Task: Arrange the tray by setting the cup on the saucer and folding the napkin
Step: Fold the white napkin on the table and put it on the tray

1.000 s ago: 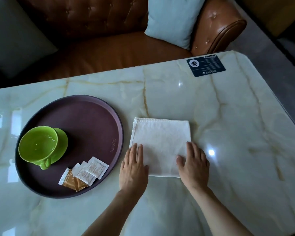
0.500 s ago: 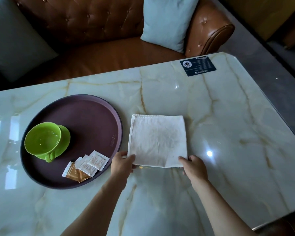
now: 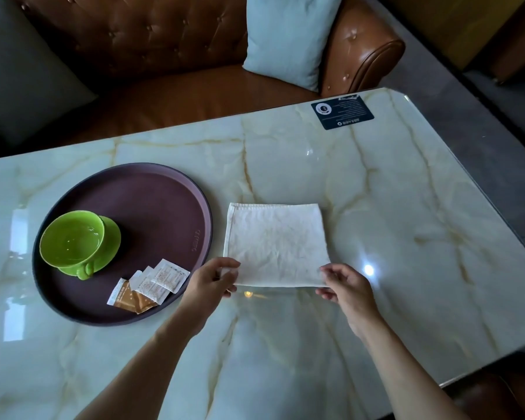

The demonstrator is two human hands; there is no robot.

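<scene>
A white cloth napkin point(image 3: 275, 242) lies folded into a rough square on the marble table, just right of the round dark purple tray point(image 3: 164, 213). My left hand point(image 3: 210, 280) pinches the napkin's near left corner. My right hand point(image 3: 344, 283) pinches its near right corner. The near edge is lifted slightly off the table. On the tray's left side a green cup point(image 3: 72, 239) stands on a green saucer point(image 3: 111, 241), its handle toward me.
Several sugar packets point(image 3: 147, 286), white and orange, lie on the tray's near side. A dark blue card point(image 3: 341, 112) sits at the table's far right edge. A brown leather sofa with a pale blue cushion point(image 3: 288, 37) stands behind the table point(image 3: 406, 222).
My hands went from pressing flat on the napkin to gripping its near corners and lifting the near edge a little. The camera view shifted slightly.
</scene>
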